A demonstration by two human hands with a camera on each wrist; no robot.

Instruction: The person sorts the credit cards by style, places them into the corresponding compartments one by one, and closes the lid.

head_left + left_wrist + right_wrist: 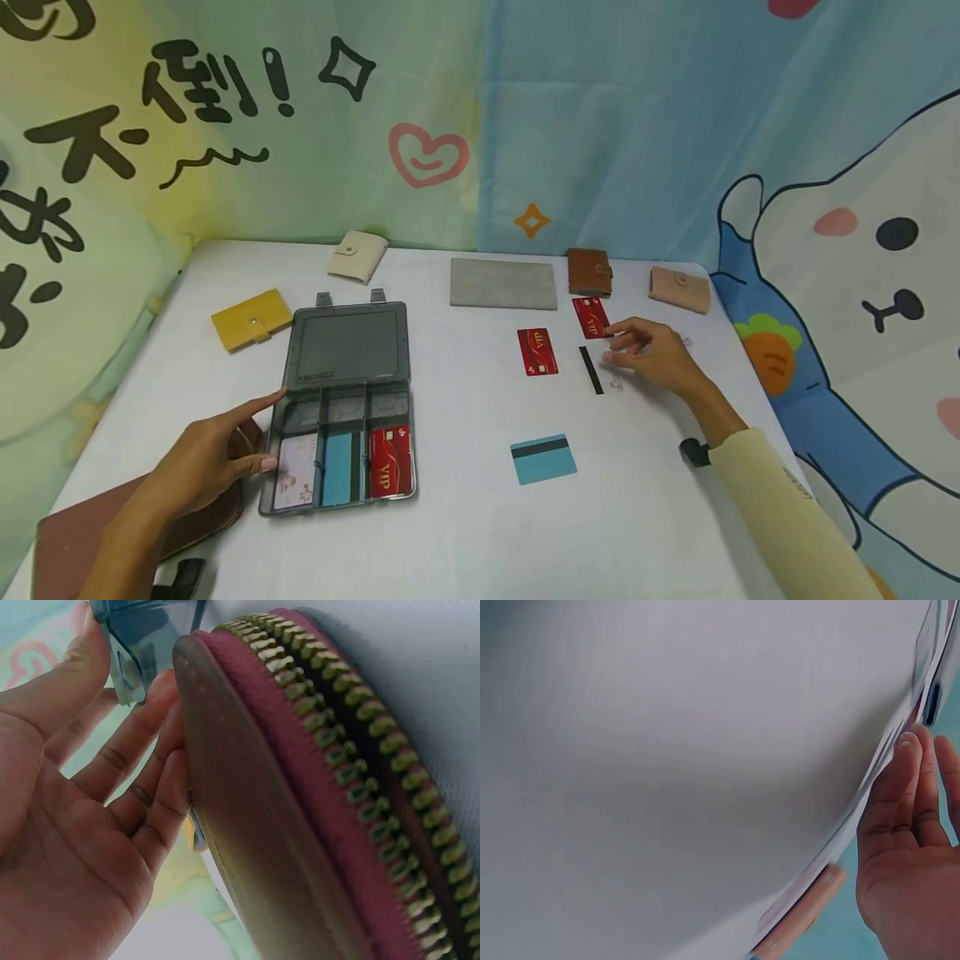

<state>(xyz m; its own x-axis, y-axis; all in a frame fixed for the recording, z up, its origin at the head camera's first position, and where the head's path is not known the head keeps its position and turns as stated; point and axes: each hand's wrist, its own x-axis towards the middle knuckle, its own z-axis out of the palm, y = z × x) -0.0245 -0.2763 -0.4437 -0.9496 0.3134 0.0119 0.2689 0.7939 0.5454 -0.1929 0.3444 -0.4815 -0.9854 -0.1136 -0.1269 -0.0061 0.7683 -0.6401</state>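
1. One hand, the left hand (202,458), is resting its thumb and index finger against the near edge of a grey case (348,346); its fingers are spreading loosely rather than closing round it.
2. The case is lying just right of that hand, its lid opening away from it. Its compartments are holding a pale printed card (297,471), a blue card (338,471) and a red VIP card (391,461), the pale one being nearest the thumb.
3. The right hand (660,350) is hovering with bent fingers, a gap showing between thumb and index finger. Whether the fingertips are touching a card, I cannot tell.
4. Just below its fingertips, a striped white card (591,371) is lying on the tabletop (465,533); an upper red card (591,317) is lying just beyond them.
5. Left of the right hand, a second red card (537,352) is lying flat; a loose blue card (543,460) is lying between the hands, nearer the wearer.
6. A brown zip pouch (82,525) is lying beneath the left wrist; a yellow wallet (251,321) is lying ahead of that hand.
7. Beyond the right hand, a tan wallet (679,289) and a brown wallet (588,272) are lying apart.
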